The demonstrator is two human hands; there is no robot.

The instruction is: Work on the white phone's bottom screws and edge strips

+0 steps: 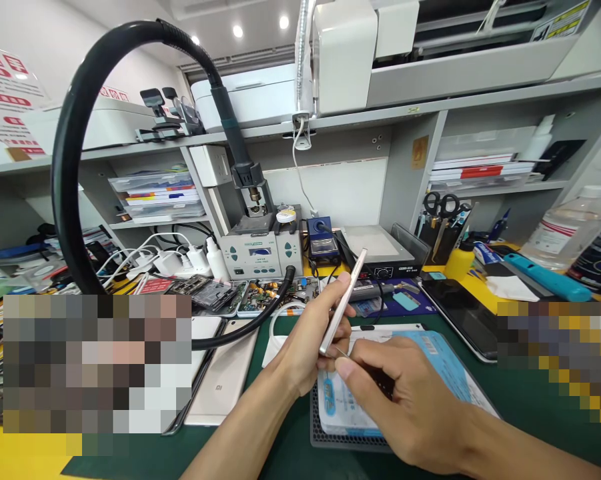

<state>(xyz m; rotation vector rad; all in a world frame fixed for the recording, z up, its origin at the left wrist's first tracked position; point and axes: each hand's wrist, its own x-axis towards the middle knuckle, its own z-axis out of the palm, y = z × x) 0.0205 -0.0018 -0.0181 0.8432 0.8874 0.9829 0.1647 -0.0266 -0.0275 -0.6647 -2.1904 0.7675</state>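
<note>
My left hand (306, 341) is closed around a slim smartphone (345, 300), held tilted and seen almost edge-on with its pale metal side facing me. Close to the phone's lower end, my right hand (405, 393) pinches a thin metal pin (341, 353). The pin's tip is at or very near the phone's lower corner; whether it touches or enters a hole I cannot make out. Beneath both hands lies a blue and white plastic packet (445, 363) on a dark grey perforated mat (347, 438).
A gold Mi phone (220, 383) lies to the left, a black-screened phone (457, 313) to the right. Behind stand a hot-air rework station (260, 253) with a looping black hose (67, 160), trays of circuit boards (265, 297), a scissors holder (440, 230) and a clear bottle (563, 227).
</note>
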